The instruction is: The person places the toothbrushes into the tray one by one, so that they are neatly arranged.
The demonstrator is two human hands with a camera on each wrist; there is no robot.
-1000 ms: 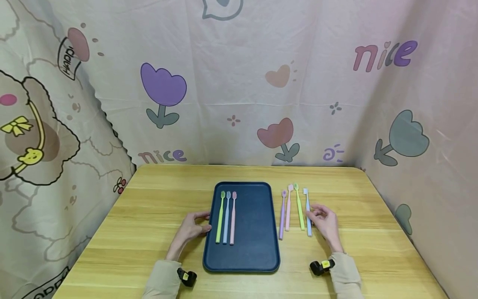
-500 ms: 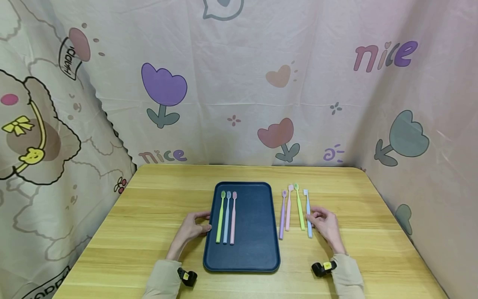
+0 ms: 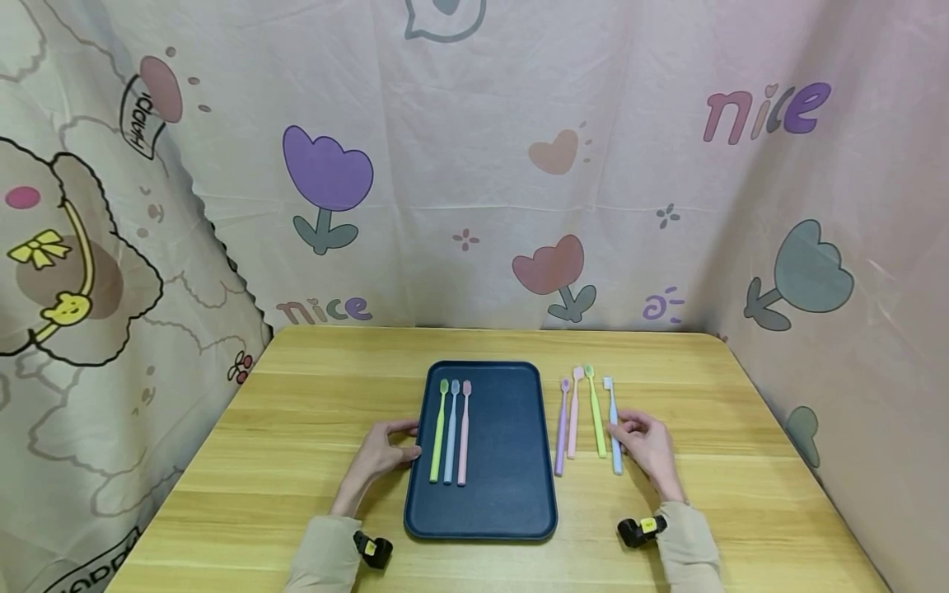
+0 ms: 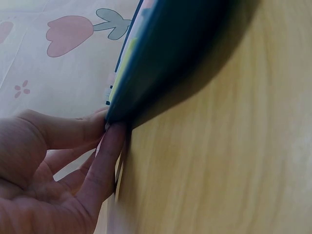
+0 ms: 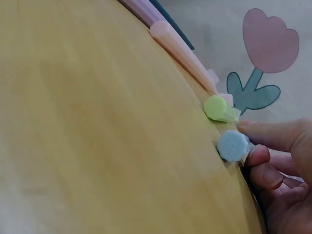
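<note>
A dark blue tray point(image 3: 507, 461) lies on the table with a green toothbrush point(image 3: 439, 432), a blue toothbrush point(image 3: 451, 432) and a pink toothbrush point(image 3: 464, 432) side by side in its left half. My left hand point(image 3: 381, 451) holds the tray's left edge, thumb and fingers at the rim in the left wrist view. To the tray's right, my right hand point(image 3: 647, 441) pinches another blue toothbrush point(image 3: 614, 436) by its handle; its rounded handle end point(image 5: 233, 146) faces the right wrist camera. Left of that brush lie a green toothbrush point(image 3: 596, 420), a pink one point(image 3: 572, 420) and a purple one point(image 3: 561, 436).
The wooden table point(image 3: 296, 395) extends to both sides of the tray. A printed cloth point(image 3: 445, 165) hangs behind it and along the sides. Each wrist wears a small black camera, as on the right wrist camera point(image 3: 636, 533).
The blue toothbrush in my right hand has slid slightly toward me. My left hand and the tray have stayed in place.
</note>
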